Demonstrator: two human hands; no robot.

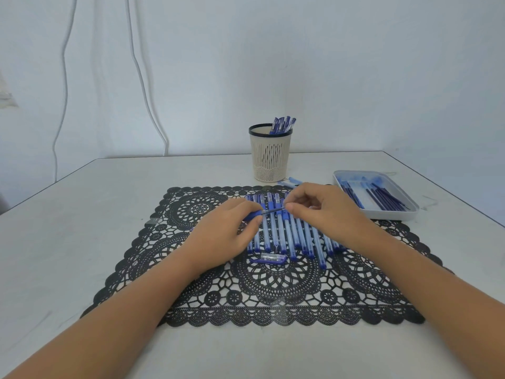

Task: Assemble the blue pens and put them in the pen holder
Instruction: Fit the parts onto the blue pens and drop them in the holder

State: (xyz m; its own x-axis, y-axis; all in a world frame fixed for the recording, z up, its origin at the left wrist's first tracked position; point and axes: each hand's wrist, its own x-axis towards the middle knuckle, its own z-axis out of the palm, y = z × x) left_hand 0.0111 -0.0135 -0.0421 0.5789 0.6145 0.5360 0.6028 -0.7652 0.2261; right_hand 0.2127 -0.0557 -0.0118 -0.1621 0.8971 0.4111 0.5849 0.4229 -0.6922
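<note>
Head view: the left hand has its fingers curled round a pen at the blue grip end and holds it level just above the mat. The right hand pinches a thin dark refill between thumb and forefinger, its other fingers loosely bent. The refill runs straight from that pinch into the end of the pen, so the two hands are joined by it.

Under both hands a row of barrels lies side by side on the mat, pale tubes with blue ends. Roughly a dozen show, but the hands cover part of the row, so I cannot give an exact count. One cap lies crosswise just in front of the row.

Behind the row stands one cream holder with a dark rim; at least four finished pens lean against its right side. A small clear and blue piece lies just beside its foot.

To the right, one white tray holds spare refills, too bunched to count.

The black lace mat lies on a white table. White cables hang on the wall.
</note>
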